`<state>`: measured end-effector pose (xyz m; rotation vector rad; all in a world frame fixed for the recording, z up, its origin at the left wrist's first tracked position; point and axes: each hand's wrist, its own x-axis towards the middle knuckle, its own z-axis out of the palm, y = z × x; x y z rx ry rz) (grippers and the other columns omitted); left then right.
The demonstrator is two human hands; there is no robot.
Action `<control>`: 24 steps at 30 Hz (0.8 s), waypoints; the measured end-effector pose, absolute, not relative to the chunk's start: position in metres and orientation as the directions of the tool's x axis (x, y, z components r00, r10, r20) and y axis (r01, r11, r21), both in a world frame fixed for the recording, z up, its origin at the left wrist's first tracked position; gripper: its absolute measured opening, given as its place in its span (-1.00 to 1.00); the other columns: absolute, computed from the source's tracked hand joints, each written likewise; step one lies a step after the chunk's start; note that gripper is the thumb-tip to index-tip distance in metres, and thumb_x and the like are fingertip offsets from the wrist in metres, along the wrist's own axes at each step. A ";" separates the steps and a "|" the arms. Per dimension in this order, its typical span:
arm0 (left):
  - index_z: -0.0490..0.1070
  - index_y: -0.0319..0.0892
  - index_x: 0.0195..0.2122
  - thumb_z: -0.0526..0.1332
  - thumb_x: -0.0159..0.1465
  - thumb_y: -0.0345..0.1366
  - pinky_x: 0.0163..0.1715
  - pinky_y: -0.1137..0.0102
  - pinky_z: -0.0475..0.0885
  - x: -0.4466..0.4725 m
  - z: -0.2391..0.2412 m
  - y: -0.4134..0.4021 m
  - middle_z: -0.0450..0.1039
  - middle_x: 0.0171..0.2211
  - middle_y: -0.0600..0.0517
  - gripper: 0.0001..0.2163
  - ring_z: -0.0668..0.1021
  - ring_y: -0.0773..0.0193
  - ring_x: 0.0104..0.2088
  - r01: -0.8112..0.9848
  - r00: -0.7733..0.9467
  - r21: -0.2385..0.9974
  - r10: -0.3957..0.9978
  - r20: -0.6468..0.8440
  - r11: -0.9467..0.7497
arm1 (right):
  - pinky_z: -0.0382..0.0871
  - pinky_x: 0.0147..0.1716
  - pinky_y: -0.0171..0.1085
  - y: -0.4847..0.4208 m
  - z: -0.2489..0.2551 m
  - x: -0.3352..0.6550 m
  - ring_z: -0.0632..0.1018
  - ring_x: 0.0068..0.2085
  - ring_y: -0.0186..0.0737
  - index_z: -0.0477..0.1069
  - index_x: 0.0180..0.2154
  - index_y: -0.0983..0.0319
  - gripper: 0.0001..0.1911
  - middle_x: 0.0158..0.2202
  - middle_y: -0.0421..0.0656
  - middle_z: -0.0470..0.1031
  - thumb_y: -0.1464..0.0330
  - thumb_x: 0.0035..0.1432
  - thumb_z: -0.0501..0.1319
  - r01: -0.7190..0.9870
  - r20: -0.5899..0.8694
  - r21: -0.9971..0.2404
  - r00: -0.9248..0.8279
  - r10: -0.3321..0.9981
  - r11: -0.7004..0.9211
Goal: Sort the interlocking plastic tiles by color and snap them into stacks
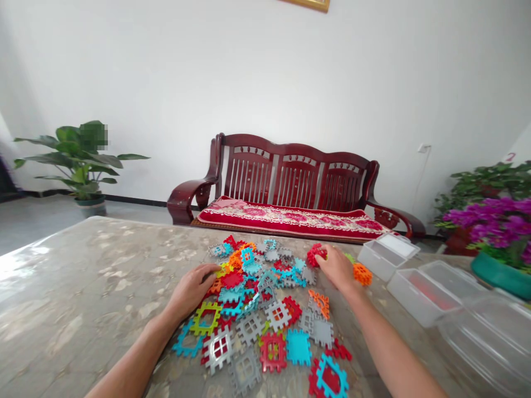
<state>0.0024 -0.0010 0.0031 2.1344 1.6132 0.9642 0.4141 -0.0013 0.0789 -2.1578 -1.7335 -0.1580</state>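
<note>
A heap of interlocking plastic building tiles (249, 327) in red, blue, grey, orange and lime lies on the table between my arms. Several have window cut-outs and notched edges. My left hand (198, 283) rests at the heap's left side, fingers stretched out loosely, their tips by a yellow tile (224, 270). At the far right of the heap, my right hand (335, 264) grips a red block of joined tiles (316, 255); the hand partly covers it. Just right of that hand sits an orange block of tiles (362, 274), with a lime piece (350, 258) beside it.
Clear plastic boxes (423, 296) with lids stand along the table's right side; one has something red inside. Purple flowers (493, 221) in a green pot (504, 275) are at the far right. A wooden bench (290, 152) with a red cover stands behind the patterned tabletop (91, 276).
</note>
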 end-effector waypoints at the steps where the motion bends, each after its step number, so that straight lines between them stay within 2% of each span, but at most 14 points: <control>1: 0.55 -0.08 -0.12 0.06 0.25 -0.12 0.06 0.28 0.41 0.002 0.003 -0.001 0.58 -0.04 0.00 -0.67 0.57 0.12 -0.03 0.734 0.148 0.596 0.933 0.329 -0.327 | 0.33 -0.19 -0.21 0.001 0.079 0.413 0.55 -0.04 -0.04 0.45 -0.02 0.17 -0.67 -0.04 -0.03 0.55 0.21 0.23 0.14 0.964 0.304 -0.184 0.239 0.922 -0.189; 5: 0.55 -0.08 -0.12 0.06 0.25 -0.11 0.08 0.28 0.40 0.002 0.004 -0.001 0.58 -0.04 0.01 -0.66 0.57 0.12 -0.02 0.736 0.153 0.594 0.934 0.322 -0.325 | 0.33 -0.22 -0.21 0.005 0.079 0.413 0.55 -0.06 -0.03 0.46 -0.04 0.19 -0.68 -0.04 0.00 0.54 0.20 0.25 0.13 0.975 0.293 -0.103 0.221 0.930 -0.199; 7: 0.55 -0.07 -0.12 0.06 0.25 -0.11 0.07 0.28 0.41 0.002 0.005 -0.001 0.59 -0.05 0.02 -0.67 0.57 0.13 -0.02 0.737 0.152 0.592 0.933 0.326 -0.326 | 0.34 -0.20 -0.22 0.003 0.078 0.413 0.55 -0.05 -0.04 0.49 -0.07 0.20 -0.70 -0.03 0.00 0.54 0.23 0.25 0.13 0.978 0.308 -0.101 0.204 0.929 -0.182; 10: 0.55 -0.06 -0.14 0.06 0.25 -0.11 0.06 0.29 0.41 0.002 0.004 -0.002 0.59 -0.06 0.03 -0.68 0.57 0.13 -0.03 0.735 0.152 0.591 0.931 0.332 -0.331 | 0.34 -0.16 -0.23 -0.005 0.073 0.406 0.54 -0.06 -0.10 0.52 -0.11 0.17 -0.73 -0.05 -0.06 0.55 0.32 0.25 0.10 0.978 0.332 -0.186 0.151 0.931 -0.093; 14: 0.55 -0.07 -0.13 0.06 0.26 -0.11 0.07 0.27 0.40 0.002 0.004 -0.002 0.58 -0.05 0.02 -0.67 0.57 0.13 -0.03 0.740 0.145 0.589 0.933 0.330 -0.324 | 0.35 -0.06 -0.23 -0.018 0.063 0.383 0.54 -0.07 -0.14 0.54 -0.11 0.16 -0.73 -0.10 -0.13 0.59 0.37 0.19 0.15 0.935 0.339 -0.329 -0.012 0.941 0.130; 18: 0.55 -0.07 -0.13 0.05 0.25 -0.12 0.05 0.27 0.41 0.003 0.005 -0.004 0.59 -0.06 0.02 -0.67 0.57 0.13 -0.03 0.741 0.145 0.590 0.934 0.326 -0.321 | 0.27 0.08 -0.17 -0.029 0.061 0.362 0.47 0.04 -0.12 0.52 -0.06 0.15 -0.65 -0.02 -0.15 0.56 0.43 0.08 0.22 0.865 0.341 -0.339 -0.253 0.905 0.370; 22: 0.55 -0.06 -0.15 0.07 0.23 -0.14 0.04 0.29 0.42 0.003 0.007 -0.005 0.59 -0.07 0.03 -0.69 0.58 0.13 -0.04 0.736 0.136 0.594 0.931 0.340 -0.325 | 0.32 -0.02 -0.19 -0.041 0.074 0.359 0.51 -0.07 -0.14 0.56 -0.22 0.14 -0.76 -0.15 -0.17 0.58 0.45 0.05 0.23 0.849 0.238 -0.372 -0.304 0.922 0.376; 24: 0.56 -0.06 -0.15 0.06 0.24 -0.13 0.04 0.28 0.42 0.003 0.007 -0.005 0.59 -0.07 0.03 -0.68 0.58 0.13 -0.04 0.736 0.137 0.595 0.931 0.339 -0.325 | 0.33 -0.05 -0.21 -0.048 0.081 0.361 0.51 -0.08 -0.14 0.55 -0.20 0.14 -0.74 -0.15 -0.17 0.56 0.43 0.01 0.27 0.830 0.141 -0.380 -0.384 0.913 0.408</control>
